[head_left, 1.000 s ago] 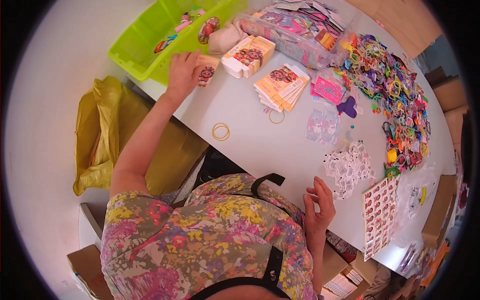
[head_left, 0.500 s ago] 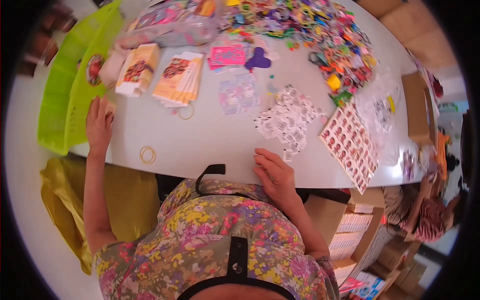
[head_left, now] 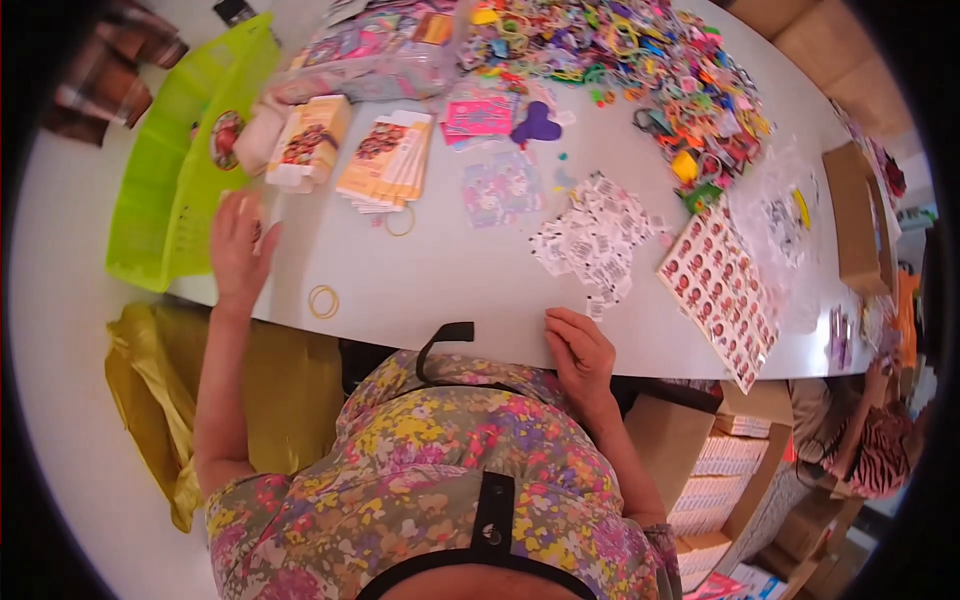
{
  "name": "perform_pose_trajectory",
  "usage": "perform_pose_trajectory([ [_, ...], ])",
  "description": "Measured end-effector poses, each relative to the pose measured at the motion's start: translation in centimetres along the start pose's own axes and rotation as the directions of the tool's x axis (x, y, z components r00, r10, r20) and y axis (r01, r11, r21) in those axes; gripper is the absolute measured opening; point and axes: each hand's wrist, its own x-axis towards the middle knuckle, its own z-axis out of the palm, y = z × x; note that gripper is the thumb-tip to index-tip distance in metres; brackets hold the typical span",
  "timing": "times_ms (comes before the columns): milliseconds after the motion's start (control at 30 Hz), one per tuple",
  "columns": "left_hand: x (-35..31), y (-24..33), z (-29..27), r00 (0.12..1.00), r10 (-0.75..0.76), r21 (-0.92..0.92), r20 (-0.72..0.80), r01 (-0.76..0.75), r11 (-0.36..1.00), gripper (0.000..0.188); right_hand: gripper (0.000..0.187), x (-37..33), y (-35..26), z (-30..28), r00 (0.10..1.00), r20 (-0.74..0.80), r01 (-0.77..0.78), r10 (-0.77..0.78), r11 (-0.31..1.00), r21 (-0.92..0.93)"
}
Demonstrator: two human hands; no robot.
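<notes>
My left hand (head_left: 240,250) is at the table's left edge, against the near end of the lime-green plastic basket (head_left: 170,200). Its fingers point away from me, and a small pale thing with dark print shows between them and the thumb; most of it is hidden. My right hand (head_left: 582,355) rests at the table's front edge, fingers loosely stretched and holding nothing. Beyond my left hand stand a banded bundle of printed cartons (head_left: 308,145) and a fanned stack of flat cartons (head_left: 387,160). Tan rubber bands (head_left: 323,301) lie between my hands.
White printed labels (head_left: 595,235) are heaped beyond my right hand, beside a sticker sheet (head_left: 722,290) overhanging the edge. A large pile of colourful trinkets (head_left: 640,60) covers the far right. An open cardboard box (head_left: 655,450) stands below. Another person (head_left: 870,440) sits at right.
The whole view has shifted, so the table's things appear further right. My left thumb stands further from its fingers, showing more of the printed thing. My right hand has barely moved along the table edge.
</notes>
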Motion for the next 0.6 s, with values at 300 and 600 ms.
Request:
perform_pose_trajectory([
  [300, 7.2, 7.8, 7.2, 0.980, -0.136, -0.105, 0.145, 0.152, 0.983, 0.055, 0.016, -0.2, 0.1, 0.2, 0.997, -0.033, -0.069, 0.071, 0.996, 0.063],
  [600, 10.5, 9.4, 8.2, 0.819, -0.388, -0.012, 0.423, 0.434, 0.901, 0.085, 0.018, -0.6, 0.2, 0.7, 0.996, -0.060, -0.057, 0.061, 0.996, 0.068],
])
